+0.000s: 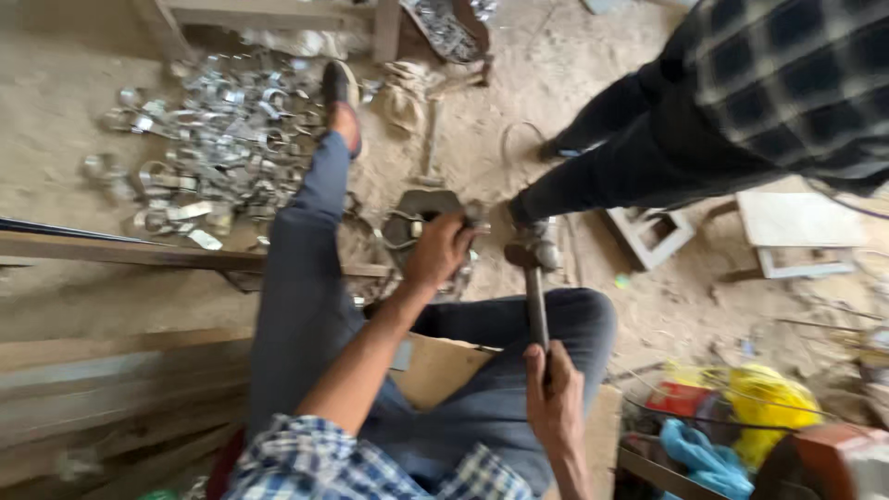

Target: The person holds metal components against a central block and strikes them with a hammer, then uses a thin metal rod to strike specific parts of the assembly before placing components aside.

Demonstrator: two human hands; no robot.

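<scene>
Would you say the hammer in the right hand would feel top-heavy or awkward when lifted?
Probably top-heavy: the hammer has a chunky metal head on a slim handle. The right hand grips its far end, so it likely swings readily. It looks stiff, not fragile.

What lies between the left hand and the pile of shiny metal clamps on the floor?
In the head view, the person's own outstretched leg in blue jeans lies between the left hand and the pile of metal clamps.
</scene>
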